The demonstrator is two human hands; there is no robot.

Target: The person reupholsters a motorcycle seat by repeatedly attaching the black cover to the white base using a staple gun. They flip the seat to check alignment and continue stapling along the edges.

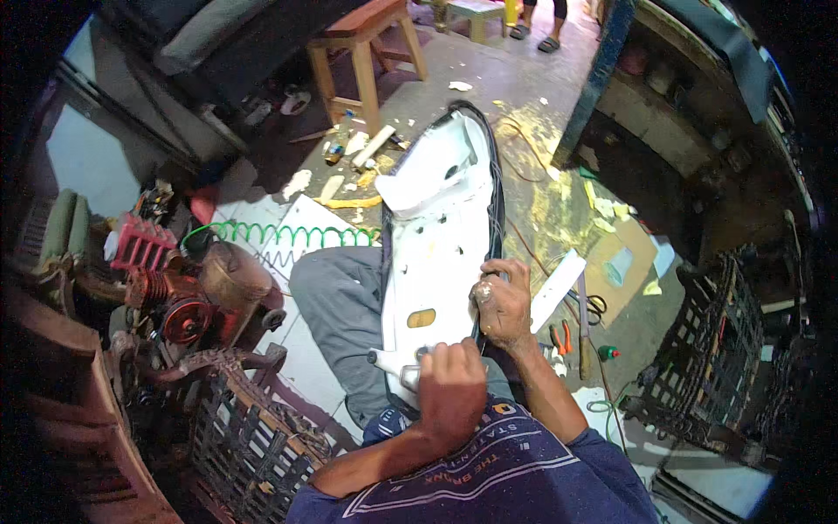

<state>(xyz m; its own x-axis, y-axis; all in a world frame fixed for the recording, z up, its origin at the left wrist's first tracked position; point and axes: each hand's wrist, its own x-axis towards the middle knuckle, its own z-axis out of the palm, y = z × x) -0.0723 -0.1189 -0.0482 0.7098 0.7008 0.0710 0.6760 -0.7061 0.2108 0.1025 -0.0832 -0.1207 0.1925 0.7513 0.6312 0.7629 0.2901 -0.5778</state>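
Observation:
A long motorcycle seat lies underside up across my lap, its white plastic base [419, 279] facing me. Dark cover material [496, 192] wraps round the rim. My left hand [452, 384] is closed round a silver tool [403, 368] that looks like an air staple gun, over the near end of the base. The tool's front is partly hidden by the fingers. At the right rim my right hand [504, 301] is closed, gripping the edge of the dark cover against the base.
A green coiled hose [279, 231] runs left toward a brown air compressor [231, 279]. Orange-handled pliers [561, 338], scissors [596, 306] and cardboard [624, 271] lie to the right. Foam scraps litter the floor beyond, near a wooden stool [362, 52]. Another person's feet [548, 42] stand far off.

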